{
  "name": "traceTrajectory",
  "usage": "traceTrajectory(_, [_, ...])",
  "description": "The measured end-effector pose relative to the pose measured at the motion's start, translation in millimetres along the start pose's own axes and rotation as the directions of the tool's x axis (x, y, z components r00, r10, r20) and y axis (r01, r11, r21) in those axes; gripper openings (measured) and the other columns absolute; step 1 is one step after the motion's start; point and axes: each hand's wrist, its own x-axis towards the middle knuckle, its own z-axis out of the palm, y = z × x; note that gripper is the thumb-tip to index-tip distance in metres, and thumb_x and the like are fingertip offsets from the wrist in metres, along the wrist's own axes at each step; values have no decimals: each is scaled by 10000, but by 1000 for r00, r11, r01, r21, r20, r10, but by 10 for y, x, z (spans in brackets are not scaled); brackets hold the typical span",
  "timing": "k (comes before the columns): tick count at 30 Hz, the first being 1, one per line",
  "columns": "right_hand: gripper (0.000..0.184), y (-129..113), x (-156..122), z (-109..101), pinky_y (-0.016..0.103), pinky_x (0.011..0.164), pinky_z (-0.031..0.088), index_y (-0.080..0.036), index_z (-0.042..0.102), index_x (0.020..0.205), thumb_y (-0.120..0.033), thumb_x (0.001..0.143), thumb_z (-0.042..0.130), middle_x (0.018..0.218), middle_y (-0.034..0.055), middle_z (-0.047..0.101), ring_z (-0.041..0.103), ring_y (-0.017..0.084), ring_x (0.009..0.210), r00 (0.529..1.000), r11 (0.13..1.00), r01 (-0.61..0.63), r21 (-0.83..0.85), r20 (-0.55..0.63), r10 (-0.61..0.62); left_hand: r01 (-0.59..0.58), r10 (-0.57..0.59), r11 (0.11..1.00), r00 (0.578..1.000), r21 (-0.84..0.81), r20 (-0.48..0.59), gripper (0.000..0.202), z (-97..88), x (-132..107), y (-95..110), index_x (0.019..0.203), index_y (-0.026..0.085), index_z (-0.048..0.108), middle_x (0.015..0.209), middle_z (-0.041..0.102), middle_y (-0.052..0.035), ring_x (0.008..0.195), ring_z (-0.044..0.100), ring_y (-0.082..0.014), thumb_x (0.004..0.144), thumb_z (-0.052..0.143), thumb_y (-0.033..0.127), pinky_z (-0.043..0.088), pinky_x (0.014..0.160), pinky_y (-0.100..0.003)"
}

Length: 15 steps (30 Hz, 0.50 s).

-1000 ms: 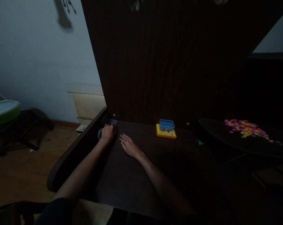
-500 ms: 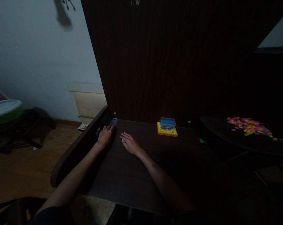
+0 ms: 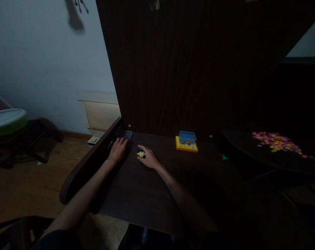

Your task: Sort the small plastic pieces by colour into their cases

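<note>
On the dark wooden desk [image 3: 136, 194], a small heap of pale yellow bits [image 3: 141, 153] lies between the thumb and forefinger of my right hand [image 3: 150, 159]. That hand is open, its thumb spread away from the fingers, and it rests on its side by the heap. To the left, my left hand [image 3: 117, 150] lies palm down with its fingers stretched out, nothing visibly gripped. Its fingertips reach the near edge of a shallow clear plastic tray [image 3: 127, 134] in the desk's back left corner. The hand hides part of that tray and of a dark object [image 3: 110, 143] beside it.
A clear box with blue contents [image 3: 187, 136] stands on a yellow box [image 3: 186, 148] by the back panel. On a dark surface at right lies a pile of colourful small pieces [image 3: 277, 141]. A raised side board [image 3: 81, 173] bounds the desk at left.
My right hand has turned from palm down onto its side and spread its thumb, and the yellow heap now shows. My left hand has hardly moved. The view has shifted slightly.
</note>
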Motion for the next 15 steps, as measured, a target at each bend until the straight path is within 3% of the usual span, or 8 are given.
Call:
traceTrajectory(4, [583,90,-27,-120,386,1051,419,-195,496,1312,-147,734,557,1346,83,558,528,200,1230,991,989,-31,145,-125,50,-155,131,970,982,-189,-137,499,25,-128,152,1317,142,489,1369,493,-133,1261,418,-285,819,464,118,368,1085,-438])
traceTrajectory(6, [554,139,-81,-310,393,1031,434,-210,543,1264,-122,719,511,1303,68,588,544,203,1199,981,995,-29,101,-186,47,-208,162,931,972,-300,-172,465,110,-192,275,1331,137,472,1373,494,-131,1284,420,-271,877,456,236,360,1104,-435])
traceTrajectory(11, [413,218,-271,-1127,447,1048,392,-201,651,1095,-125,736,460,1152,83,653,545,223,1137,934,968,18,-249,-342,-105,-167,145,865,986,-473,-83,604,421,-192,576,1392,102,389,1489,375,-163,1428,247,-299,900,462,445,290,1149,-480])
traceTrajectory(15, [388,294,-391,-1834,503,1028,379,-209,651,1102,-162,766,463,1150,99,640,511,270,1136,912,879,-53,-474,-382,-151,-132,114,838,991,-530,-67,574,571,-36,698,1404,93,352,1520,319,-178,1447,203,-269,925,418,402,261,1165,-459])
